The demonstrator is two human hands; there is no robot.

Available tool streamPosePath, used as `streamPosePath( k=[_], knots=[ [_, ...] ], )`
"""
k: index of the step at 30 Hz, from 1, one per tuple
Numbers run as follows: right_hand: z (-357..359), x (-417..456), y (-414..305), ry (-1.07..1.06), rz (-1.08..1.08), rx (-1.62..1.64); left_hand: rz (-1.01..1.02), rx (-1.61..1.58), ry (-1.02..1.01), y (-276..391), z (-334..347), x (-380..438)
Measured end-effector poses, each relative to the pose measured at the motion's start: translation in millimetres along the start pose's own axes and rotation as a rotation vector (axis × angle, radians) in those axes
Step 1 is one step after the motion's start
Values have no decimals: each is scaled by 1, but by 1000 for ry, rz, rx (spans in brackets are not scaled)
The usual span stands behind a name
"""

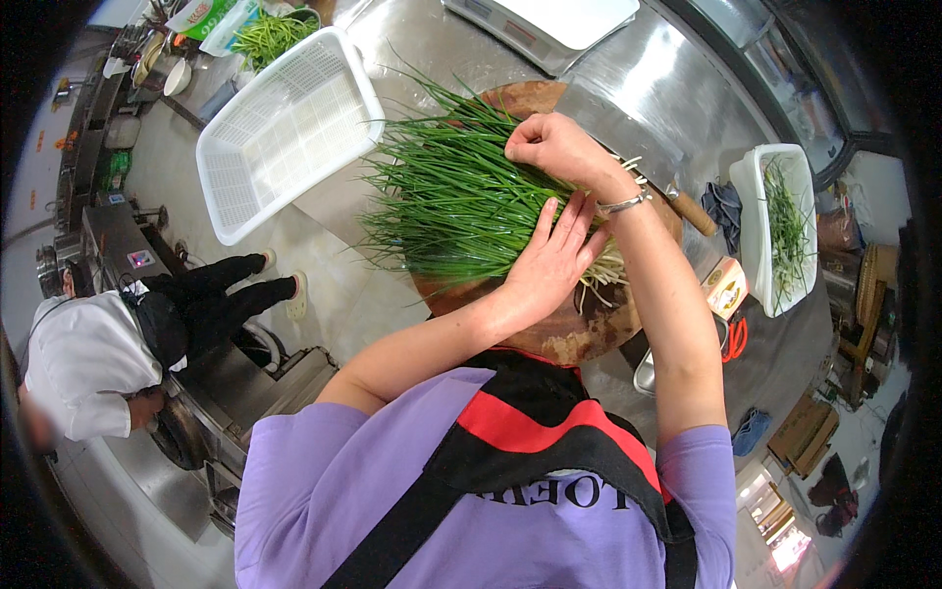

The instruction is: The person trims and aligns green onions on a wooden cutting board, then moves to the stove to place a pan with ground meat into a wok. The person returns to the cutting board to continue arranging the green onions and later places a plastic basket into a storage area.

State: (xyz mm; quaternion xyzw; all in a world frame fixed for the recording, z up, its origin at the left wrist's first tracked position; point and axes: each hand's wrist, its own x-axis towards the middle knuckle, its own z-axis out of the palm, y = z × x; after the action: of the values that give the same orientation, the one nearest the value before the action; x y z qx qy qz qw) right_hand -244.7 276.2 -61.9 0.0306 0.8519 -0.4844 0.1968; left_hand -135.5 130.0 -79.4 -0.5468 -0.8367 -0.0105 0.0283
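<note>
A large bundle of green chives or thin scallions (449,188) lies across a round wooden chopping block (581,335), its green tips pointing left and its pale root ends (607,272) to the right. My left hand (548,258) rests flat on the stalks near the pale ends, fingers slightly apart. Above it, my right hand (552,147) is over the far side of the bundle, thumb and index finger pinched together. Whether a stalk is between them cannot be made out. A cleaver with a wooden handle (692,210) lies at the block's right, partly hidden by my right wrist.
An empty white plastic basket (294,140) sits at upper left. A white scale (544,26) stands at the back of the steel table. Rightward are a white tub (751,221) with greens, a small box (725,283) and red-handled scissors (734,339). Another person (103,361) works at left.
</note>
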Motion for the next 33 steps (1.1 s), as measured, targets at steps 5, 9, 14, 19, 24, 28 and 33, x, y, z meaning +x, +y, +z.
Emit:
streamPosePath(
  k=[5, 9, 14, 19, 24, 28, 33],
  knots=[
    [-4, 1, 11, -52, 70, 248, 0, -123, 57, -2, -1, 1],
    [-7, 0, 7, -89, 101, 336, 0, -114, 53, -3, -1, 1],
    [-1, 2, 7, 101, -40, 50, -9, -23, 5, -1, -2, 1],
    [4, 2, 4, 74, -266, -146, 1, -35, -1, -1, 0, 1],
    [6, 3, -7, -2, -319, -317, 9, -61, -18, 0, 5, 0],
    [5, 3, -8, 15, -413, -357, 18, -57, -17, 1, 7, 0],
    [-10, -6, -12, 181, -438, -295, 11, -120, 33, -1, 2, 1]
  ],
)
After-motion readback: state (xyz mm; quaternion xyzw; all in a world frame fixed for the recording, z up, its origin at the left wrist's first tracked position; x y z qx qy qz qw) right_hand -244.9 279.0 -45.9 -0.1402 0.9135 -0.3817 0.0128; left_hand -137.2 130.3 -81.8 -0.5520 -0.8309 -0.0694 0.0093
